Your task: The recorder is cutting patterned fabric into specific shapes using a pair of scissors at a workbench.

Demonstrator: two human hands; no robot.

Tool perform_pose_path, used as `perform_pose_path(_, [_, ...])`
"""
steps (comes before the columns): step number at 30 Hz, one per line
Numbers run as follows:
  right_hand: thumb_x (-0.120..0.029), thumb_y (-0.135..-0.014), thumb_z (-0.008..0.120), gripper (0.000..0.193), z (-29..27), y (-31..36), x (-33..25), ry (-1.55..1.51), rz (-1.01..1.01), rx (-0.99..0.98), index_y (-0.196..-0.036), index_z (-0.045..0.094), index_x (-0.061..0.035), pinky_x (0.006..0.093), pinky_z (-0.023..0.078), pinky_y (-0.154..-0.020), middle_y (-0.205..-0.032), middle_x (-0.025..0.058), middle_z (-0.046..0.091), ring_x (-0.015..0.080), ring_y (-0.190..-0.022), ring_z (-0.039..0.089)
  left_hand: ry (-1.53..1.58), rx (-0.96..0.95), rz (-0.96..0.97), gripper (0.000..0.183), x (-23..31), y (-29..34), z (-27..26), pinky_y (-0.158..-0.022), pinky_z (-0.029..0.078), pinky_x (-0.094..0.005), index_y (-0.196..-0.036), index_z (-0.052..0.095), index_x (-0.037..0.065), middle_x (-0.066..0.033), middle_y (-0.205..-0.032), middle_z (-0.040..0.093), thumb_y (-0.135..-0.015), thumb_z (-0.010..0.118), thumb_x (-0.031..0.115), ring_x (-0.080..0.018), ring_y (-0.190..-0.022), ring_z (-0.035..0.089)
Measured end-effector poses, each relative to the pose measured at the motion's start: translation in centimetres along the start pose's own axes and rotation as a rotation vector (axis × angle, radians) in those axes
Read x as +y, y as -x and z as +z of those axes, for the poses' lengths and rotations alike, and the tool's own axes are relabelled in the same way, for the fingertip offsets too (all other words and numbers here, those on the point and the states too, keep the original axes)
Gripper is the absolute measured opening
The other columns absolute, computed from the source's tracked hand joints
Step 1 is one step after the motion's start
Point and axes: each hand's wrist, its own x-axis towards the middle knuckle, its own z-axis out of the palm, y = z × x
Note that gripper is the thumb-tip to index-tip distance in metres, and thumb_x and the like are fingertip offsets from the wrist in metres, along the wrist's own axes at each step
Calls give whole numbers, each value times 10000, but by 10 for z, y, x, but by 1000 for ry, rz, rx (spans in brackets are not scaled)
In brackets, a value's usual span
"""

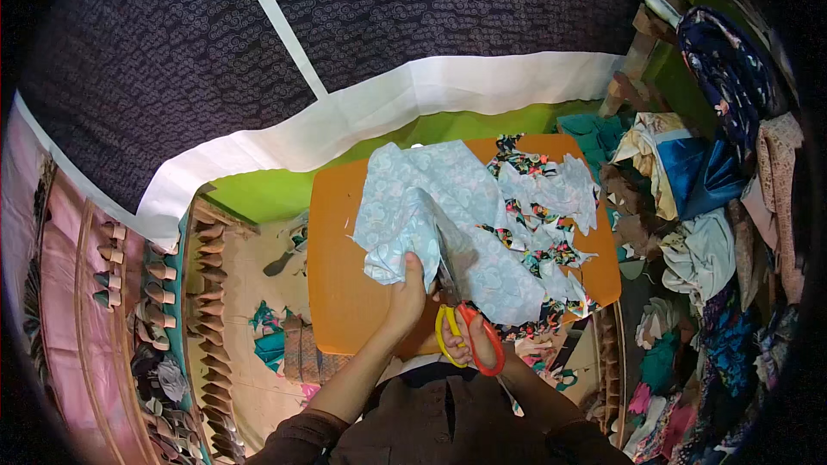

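The left thumb lies on top of a fold of light blue flowered cloth (508,263), pinching it; the other fingers of the left hand (405,300) are hidden beneath. The right hand (477,344) has its fingers curled through the handles of a pair of scissors (449,291), one loop yellow, one red. The blades point away from the body, at the cloth just beside the left thumb; whether they are parted, I cannot tell. The cloth spreads over the middle of an orange table (334,297), its near left part lifted and bunched in the left hand. On the right, ragged strips of black flowered cloth (551,245) lie against it. Green scraps (270,349) lie on the floor to the left. Heaped fabrics (702,254) fill the right side; a dark patterned curtain (482,13) hangs beyond the table.
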Motion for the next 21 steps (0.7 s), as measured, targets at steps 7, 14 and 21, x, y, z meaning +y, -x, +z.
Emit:
perform_pose_path(7, [-679,-672,389,570,0,9,-5,86,-35,41,-974,390,-195,158,194,-429,-684,-64,309,26,-490,236,-10,-169,-42,502,29,10,5,-535,385,-260,-725,458,38,-37,-590,452,-868,232,463,-143,-548,434])
perform_pose_path(14, [-673,-660,420,619,-6,14,-6,95,-35,11,-1079,369,-219,153,207,-438,-697,-75,319,23,-503,243,86,-203,57,470,35,17,8,-435,363,-256,-670,407,66,-20,-528,387,-868,242,459,-119,-457,380])
perform_pose_path(21, [-691,-650,410,635,-5,19,-4,54,-86,-11,-1073,370,-220,156,194,-432,-695,-77,315,27,-496,227,85,-302,98,398,43,25,9,-426,365,-248,-757,420,52,-24,-568,406,-874,290,409,-113,-471,395])
